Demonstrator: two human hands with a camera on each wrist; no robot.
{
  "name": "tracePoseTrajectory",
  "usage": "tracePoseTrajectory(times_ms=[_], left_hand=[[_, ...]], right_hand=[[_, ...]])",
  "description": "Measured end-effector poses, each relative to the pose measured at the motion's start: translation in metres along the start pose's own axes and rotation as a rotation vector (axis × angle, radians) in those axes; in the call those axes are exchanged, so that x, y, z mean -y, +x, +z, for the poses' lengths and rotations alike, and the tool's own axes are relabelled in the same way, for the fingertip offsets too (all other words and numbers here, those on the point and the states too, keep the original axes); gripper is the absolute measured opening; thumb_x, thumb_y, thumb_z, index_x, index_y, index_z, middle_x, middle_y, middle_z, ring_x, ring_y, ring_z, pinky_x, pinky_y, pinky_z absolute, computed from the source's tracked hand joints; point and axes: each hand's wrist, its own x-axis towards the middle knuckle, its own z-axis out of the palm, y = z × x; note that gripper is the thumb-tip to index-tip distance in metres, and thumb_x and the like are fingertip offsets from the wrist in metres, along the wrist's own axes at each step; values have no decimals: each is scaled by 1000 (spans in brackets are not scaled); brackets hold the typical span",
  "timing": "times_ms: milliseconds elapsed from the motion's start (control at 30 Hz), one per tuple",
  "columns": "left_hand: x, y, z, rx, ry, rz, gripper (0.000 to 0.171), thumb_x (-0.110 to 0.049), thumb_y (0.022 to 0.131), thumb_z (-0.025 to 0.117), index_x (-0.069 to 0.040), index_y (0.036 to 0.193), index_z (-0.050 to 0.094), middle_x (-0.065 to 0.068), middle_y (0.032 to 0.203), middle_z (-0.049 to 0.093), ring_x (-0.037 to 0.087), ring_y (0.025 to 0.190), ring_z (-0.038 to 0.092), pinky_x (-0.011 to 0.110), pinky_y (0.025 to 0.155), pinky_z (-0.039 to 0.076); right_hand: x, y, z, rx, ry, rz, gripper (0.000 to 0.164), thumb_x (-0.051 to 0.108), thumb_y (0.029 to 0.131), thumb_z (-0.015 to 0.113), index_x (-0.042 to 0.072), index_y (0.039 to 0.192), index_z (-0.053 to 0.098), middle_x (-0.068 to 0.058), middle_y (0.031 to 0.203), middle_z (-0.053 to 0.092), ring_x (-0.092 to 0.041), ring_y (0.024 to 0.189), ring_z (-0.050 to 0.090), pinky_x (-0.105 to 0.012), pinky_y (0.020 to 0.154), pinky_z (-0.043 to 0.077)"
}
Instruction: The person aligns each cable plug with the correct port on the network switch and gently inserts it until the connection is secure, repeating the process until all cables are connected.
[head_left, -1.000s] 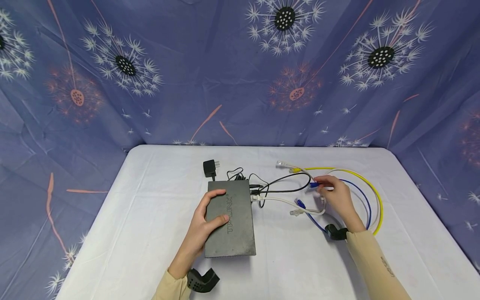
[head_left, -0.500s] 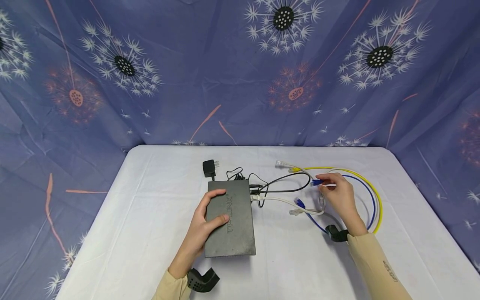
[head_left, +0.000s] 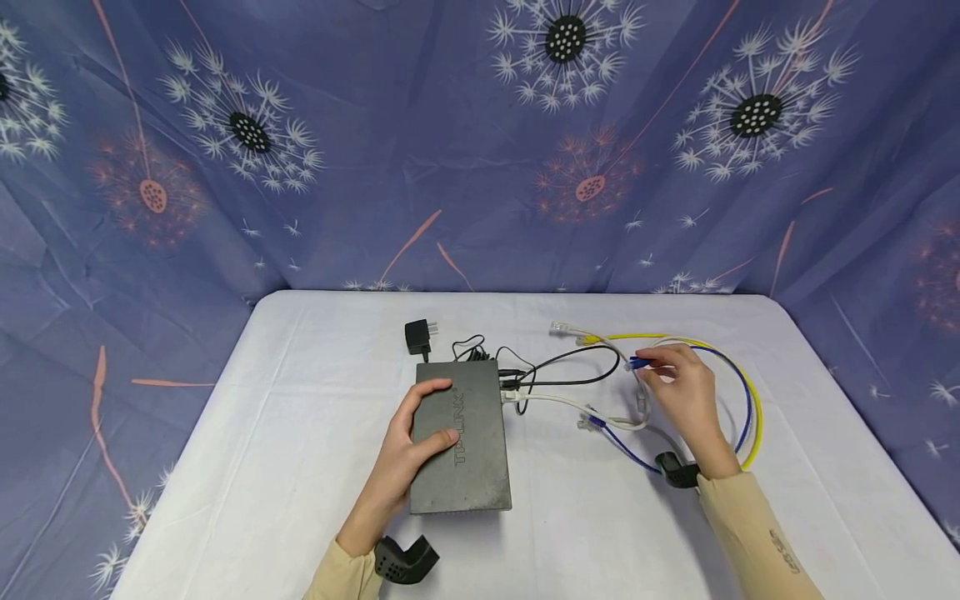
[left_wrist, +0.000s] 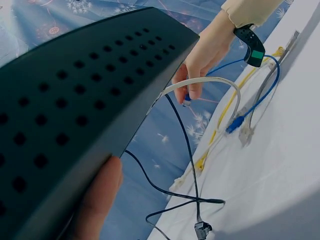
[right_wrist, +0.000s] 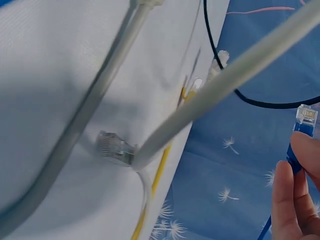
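My left hand [head_left: 397, 450] grips a black TP-LINK network switch [head_left: 480, 479] by its left side, thumb lying on the top face. In the left wrist view the perforated casing [left_wrist: 80, 90] fills the upper left. A white cable [head_left: 551, 398] and a black cable [head_left: 566, 382] run out of its right side. To the right, my right hand [head_left: 686, 396] pinches the plug of a blue network cable [head_left: 735, 375] between thumb and fingers. The right wrist view shows its clear connector [right_wrist: 306, 117] sticking out past the fingertips, apart from the switch.
A black power adapter [head_left: 417, 337] lies behind the switch, near a bundled black cord [head_left: 477, 353]. A yellow cable [head_left: 756, 417] curves along the right, with loose white cable plugs [head_left: 561, 328] by it. The blue cable's other plug [head_left: 596, 422] lies near the white cable.
My right hand has moved slightly right with the blue plug, and its fingers have shifted on it. The blue cable's other end has shifted a little. My left hand and the switch stay put.
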Motion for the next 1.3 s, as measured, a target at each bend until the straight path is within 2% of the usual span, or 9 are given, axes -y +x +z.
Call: tracePoseTrajectory(times_ms=[133,300,500,800,1133,1300], left_hand=[[0,0,0,-1,-3,-4,56,-6,81,68,-24,131,53,6,134,44,29,111,43,44,91,34],[1,-1,0,2,-12,-4,56,-6,81,68,-24,132,52,6,133,44,30,111,43,44,91,34],[1,-1,-1,0,-14,-5,56,-6,81,68,-24,132,52,6,133,44,30,111,42,44,90,34],[1,-1,-1,-6,-19,-7,56,-6,81,68,-24,132,52,7,131,45,30,111,43,44,90,35],[1,-1,-1,0,-26,-5,56,-7,82,68,-24,132,52,9,130,45,31,109,43,43,88,37],[1,0,-1,-1,-25,-2,55,-7,82,68,-23,132,52,8,131,44,30,110,43,44,88,37]], right_hand=[[3,0,-2,-32,37,-36,27,-22,69,72,-8,92,71,-16,92,61,-9,77,55,-6,73,42],[10,1,-5,-66,56,-72,28,-23,68,72,-7,91,70,-15,94,62,-13,77,58,-8,74,43],[14,3,-8,-96,33,-97,27,-19,70,74,-6,92,71,-13,93,66,2,77,54,-7,73,42],[27,2,-13,-94,-10,-142,31,-16,71,75,-1,98,72,-10,93,66,-7,74,53,-11,69,40],[46,0,-19,-83,-4,-258,33,-15,72,75,0,100,73,-9,93,64,-10,68,47,-18,58,34],[52,1,-21,-80,-20,-290,31,-13,70,78,1,98,73,-9,92,65,-15,71,45,-21,62,30]])
